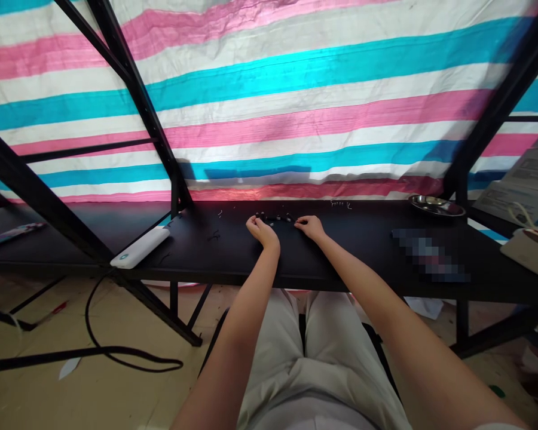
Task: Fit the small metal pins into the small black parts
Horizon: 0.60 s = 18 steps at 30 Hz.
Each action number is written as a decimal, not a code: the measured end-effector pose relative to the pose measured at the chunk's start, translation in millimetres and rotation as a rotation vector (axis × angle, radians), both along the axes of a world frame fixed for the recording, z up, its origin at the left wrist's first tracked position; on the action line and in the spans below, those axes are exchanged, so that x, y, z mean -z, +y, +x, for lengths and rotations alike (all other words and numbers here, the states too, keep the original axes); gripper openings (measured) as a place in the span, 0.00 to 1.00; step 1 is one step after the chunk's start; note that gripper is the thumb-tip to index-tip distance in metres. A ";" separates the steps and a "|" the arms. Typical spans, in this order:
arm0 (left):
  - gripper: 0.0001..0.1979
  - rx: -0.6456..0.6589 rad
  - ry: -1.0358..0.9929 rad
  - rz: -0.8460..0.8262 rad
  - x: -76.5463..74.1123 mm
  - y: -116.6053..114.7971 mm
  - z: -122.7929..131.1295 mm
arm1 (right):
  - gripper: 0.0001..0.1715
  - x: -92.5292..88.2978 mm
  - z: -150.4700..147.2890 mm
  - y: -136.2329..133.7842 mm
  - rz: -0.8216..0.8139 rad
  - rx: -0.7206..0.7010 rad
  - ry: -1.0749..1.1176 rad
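L hand (pixel 263 230): ctr frame, fingers curled, grip unclear.
R hand (pixel 311 227): just right, fingertips down, grip unclear.
Small black parts (pixel 275 217): btwn hands, on black table (pixel 349 251).
Metal dish (pixel 436 205): right.

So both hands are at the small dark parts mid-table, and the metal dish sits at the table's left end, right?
Not quite. The head view shows the metal dish at the right end of the table. The left hand and right hand are indeed at the small dark parts mid-table.
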<state>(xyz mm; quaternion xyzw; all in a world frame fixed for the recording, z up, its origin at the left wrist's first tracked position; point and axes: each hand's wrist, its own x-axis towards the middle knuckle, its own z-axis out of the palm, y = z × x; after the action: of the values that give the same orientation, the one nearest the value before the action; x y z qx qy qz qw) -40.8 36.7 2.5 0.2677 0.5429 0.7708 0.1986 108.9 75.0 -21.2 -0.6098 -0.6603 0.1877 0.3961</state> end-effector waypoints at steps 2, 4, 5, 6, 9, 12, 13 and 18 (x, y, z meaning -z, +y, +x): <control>0.09 -0.099 -0.017 -0.059 -0.4 3.0 -6.3 | 0.07 -1.8 0.3 -2.6 0.000 -0.002 0.017; 0.09 -0.175 -0.023 -0.116 1.3 8.6 -14.3 | 0.08 -3.2 0.6 -4.4 0.005 -0.004 0.030; 0.09 -0.204 -0.015 -0.129 3.1 12.4 -18.5 | 0.07 -3.7 0.6 -5.0 0.007 -0.003 0.033; 0.09 -0.227 0.003 -0.130 5.5 16.4 -22.5 | 0.07 -4.1 0.6 -5.3 0.007 0.001 0.034; 0.10 -0.233 0.080 -0.109 12.9 26.2 -29.6 | 0.07 -4.4 -0.1 -5.4 0.015 0.000 0.026; 0.11 -0.143 0.222 -0.098 15.3 26.1 -24.9 | 0.07 -4.3 -0.7 -5.0 0.023 -0.010 0.028; 0.12 -0.106 0.293 -0.093 14.6 23.9 -21.1 | 0.07 -4.3 -0.7 -5.0 0.025 -0.006 0.032; 0.17 0.012 0.477 -0.107 7.7 11.8 -4.7 | 0.07 -4.7 -0.3 -6.5 0.034 0.010 0.036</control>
<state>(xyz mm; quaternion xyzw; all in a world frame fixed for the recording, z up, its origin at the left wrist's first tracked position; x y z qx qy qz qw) -45.6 48.4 -5.1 0.4345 0.6129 0.6547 0.0833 108.6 68.6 -16.4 -0.6028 -0.6530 0.1854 0.4193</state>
